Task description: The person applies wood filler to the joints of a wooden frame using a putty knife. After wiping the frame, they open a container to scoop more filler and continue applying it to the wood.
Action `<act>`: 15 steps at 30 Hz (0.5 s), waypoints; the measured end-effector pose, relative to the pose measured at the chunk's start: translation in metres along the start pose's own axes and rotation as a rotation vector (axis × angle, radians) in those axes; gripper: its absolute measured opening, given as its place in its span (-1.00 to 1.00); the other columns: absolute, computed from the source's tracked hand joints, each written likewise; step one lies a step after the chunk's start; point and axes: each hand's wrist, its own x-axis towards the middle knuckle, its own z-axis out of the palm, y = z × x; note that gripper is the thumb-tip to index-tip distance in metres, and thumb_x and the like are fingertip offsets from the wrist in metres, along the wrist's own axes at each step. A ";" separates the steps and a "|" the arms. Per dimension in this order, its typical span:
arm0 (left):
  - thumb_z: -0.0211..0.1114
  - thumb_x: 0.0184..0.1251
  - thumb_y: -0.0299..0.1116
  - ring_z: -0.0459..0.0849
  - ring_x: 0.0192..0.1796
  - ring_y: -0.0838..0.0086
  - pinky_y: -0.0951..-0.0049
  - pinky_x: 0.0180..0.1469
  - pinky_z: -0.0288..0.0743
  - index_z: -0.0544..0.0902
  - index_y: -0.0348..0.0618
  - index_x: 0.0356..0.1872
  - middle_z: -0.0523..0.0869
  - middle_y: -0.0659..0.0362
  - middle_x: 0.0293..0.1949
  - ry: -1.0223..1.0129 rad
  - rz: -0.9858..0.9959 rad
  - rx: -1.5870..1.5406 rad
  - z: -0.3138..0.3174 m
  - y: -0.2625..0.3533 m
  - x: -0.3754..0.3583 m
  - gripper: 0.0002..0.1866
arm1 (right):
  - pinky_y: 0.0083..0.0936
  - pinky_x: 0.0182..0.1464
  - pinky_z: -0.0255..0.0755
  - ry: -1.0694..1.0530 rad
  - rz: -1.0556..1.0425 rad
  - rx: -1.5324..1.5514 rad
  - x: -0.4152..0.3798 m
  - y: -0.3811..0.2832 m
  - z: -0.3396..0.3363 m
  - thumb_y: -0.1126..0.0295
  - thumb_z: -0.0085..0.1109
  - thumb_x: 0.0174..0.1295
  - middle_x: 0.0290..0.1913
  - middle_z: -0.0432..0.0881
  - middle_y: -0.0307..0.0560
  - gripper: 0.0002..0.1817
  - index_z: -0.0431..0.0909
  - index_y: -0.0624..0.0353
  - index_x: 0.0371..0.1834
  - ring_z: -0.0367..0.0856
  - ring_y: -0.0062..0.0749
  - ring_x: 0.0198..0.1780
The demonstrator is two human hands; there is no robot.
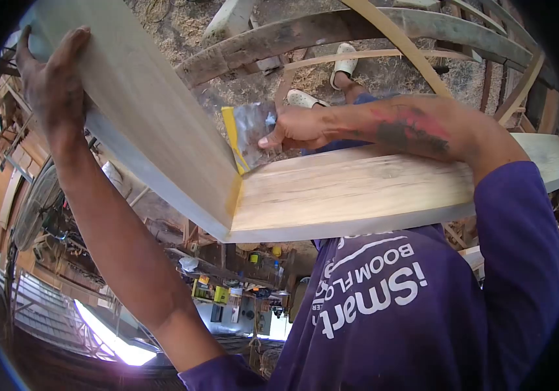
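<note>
My right hand (299, 128) grips a flat filler spreader (253, 135) with a smeared grey blade and yellow filler along its far edge. The blade's lower corner is at the inner corner of two joined wooden boards. Yellow filler (235, 195) lines that joint. The upright board (142, 85) leans up to the left, and my left hand (56, 88) is wrapped over its upper edge. The other board (351, 189) stretches to the right beneath my right forearm, its grain bare and pale.
Curved wooden pieces (292, 39) lie across the shavings-strewn floor (181, 23) beyond the boards. My feet in light clogs (344, 60) stand among them. Tools and bottles crowd a bench (227, 287) at the lower middle.
</note>
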 end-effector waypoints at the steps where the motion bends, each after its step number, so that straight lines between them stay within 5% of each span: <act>1: 0.33 0.21 -0.34 0.52 0.32 -0.05 0.24 0.33 0.42 0.82 0.28 -0.09 0.37 -0.24 0.39 0.007 -0.003 -0.002 -0.002 -0.003 0.002 -0.73 | -0.45 0.12 0.48 0.037 -0.005 -0.093 -0.007 -0.011 0.004 0.57 0.19 0.30 -0.02 0.69 -0.11 -0.72 0.56 0.19 0.07 0.62 -0.43 0.01; 2: 0.35 0.21 -0.29 0.55 0.28 0.00 0.25 0.30 0.44 0.79 0.18 -0.03 0.42 -0.22 0.35 0.018 0.119 0.108 -0.004 -0.004 0.003 -0.71 | -0.45 0.12 0.48 0.050 -0.004 -0.103 -0.020 -0.023 0.005 0.57 0.19 0.30 -0.02 0.69 -0.11 -0.72 0.56 0.19 0.07 0.62 -0.43 0.01; 4: 0.37 0.22 -0.23 0.59 0.24 0.04 0.26 0.27 0.46 0.76 0.08 0.04 0.47 -0.20 0.31 0.054 0.214 0.167 0.000 -0.006 0.001 -0.66 | -0.53 -0.03 0.43 0.204 -0.054 -0.774 -0.072 -0.069 0.030 0.42 0.24 0.29 -0.12 0.69 -0.15 -0.79 0.60 0.18 -0.04 0.58 -0.51 -0.11; 6: 0.41 0.19 -0.09 0.64 0.09 0.16 0.29 0.19 0.48 0.63 -0.22 0.17 0.58 -0.10 0.16 -0.029 -0.192 -0.214 0.004 -0.007 0.000 -0.43 | -0.56 -0.11 0.39 0.342 0.141 -0.999 -0.113 -0.094 0.021 0.31 0.25 0.26 -0.21 0.68 -0.18 -0.76 0.60 0.22 -0.10 0.53 -0.57 -0.18; 10: 0.39 0.23 -0.11 0.67 0.03 0.18 0.28 0.17 0.50 0.51 -0.23 0.28 0.65 -0.02 0.08 0.006 -0.303 -0.324 0.005 -0.002 0.003 -0.36 | -0.35 -0.23 0.47 0.318 -0.200 -1.230 -0.236 -0.148 0.042 0.20 0.28 0.06 -0.35 0.61 -0.07 -0.61 0.62 0.32 -0.18 0.49 -0.41 -0.36; 12: 0.39 0.24 -0.08 0.67 -0.01 0.28 0.27 0.12 0.51 0.53 -0.27 0.23 0.67 0.04 0.04 -0.106 -0.359 -0.432 0.015 -0.020 0.002 -0.38 | -0.45 -0.16 0.49 0.578 -0.319 -1.278 -0.301 -0.150 0.067 0.20 0.28 0.00 -0.28 0.66 -0.06 -0.54 0.61 0.32 -0.10 0.54 -0.43 -0.34; 14: 0.36 0.27 0.00 0.64 -0.01 0.37 0.28 0.16 0.46 0.55 -0.29 0.19 0.66 0.08 0.03 -0.080 -0.362 -0.446 0.032 -0.049 -0.005 -0.38 | -0.41 -0.02 0.49 0.619 -0.060 -1.370 -0.367 -0.166 0.085 0.43 0.26 0.06 -0.08 0.66 -0.09 -0.60 0.59 0.28 0.02 0.60 -0.42 -0.06; 15: 0.32 0.32 -0.01 0.64 0.05 0.35 0.36 0.20 0.44 0.57 -0.30 0.21 0.67 0.06 0.07 -0.186 -0.495 -0.598 0.048 -0.077 -0.013 -0.39 | -0.37 -0.02 0.49 0.668 -0.134 -1.410 -0.388 -0.155 0.091 0.51 0.19 0.07 -0.09 0.65 -0.08 -0.63 0.59 0.28 0.01 0.60 -0.40 -0.06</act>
